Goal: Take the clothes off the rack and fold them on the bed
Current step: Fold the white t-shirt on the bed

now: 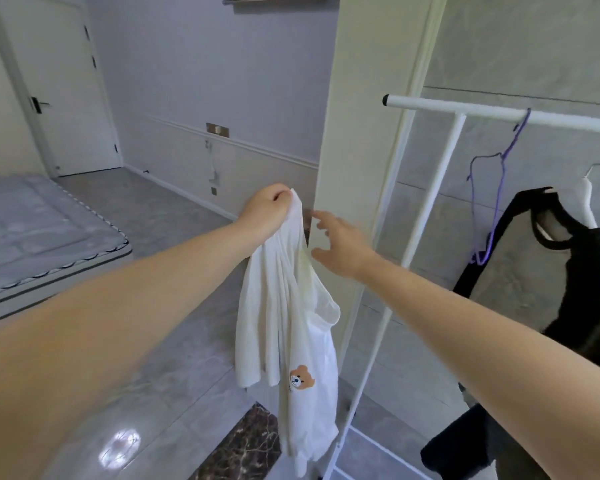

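In the middle of the frame the left hand (pixel 269 211) pinches a white T-shirt (pixel 291 327) at its top edge, fingers curled tight over a bunched fold, so that the garment hangs free and straight down, clear of the tiled floor (pixel 160 393); a small bear print shows low on its front. Held high by one point like this, the shirt drapes under its own weight, which probably makes it easy to find a second corner. The right hand (pixel 340 247) sits just to the right of the shirt, fingers spread and relaxed, holding nothing; it seems to be reaching for the upper part of the fabric, though whether a fingertip already touches the cloth cannot be told. At the right of the frame stands the white rack (pixel 499 112), its rail carrying an empty purple hanger (pixel 496 188) and a white hanger (pixel 589 199) that bears a black garment (pixel 575 271), so at least one piece is left to take down. The bed (pixel 39 233) lies at the left edge, well apart from the hands, with its quilted mattress showing. The white shirt is off the rack but not yet carried over, so folding has likely not begun.
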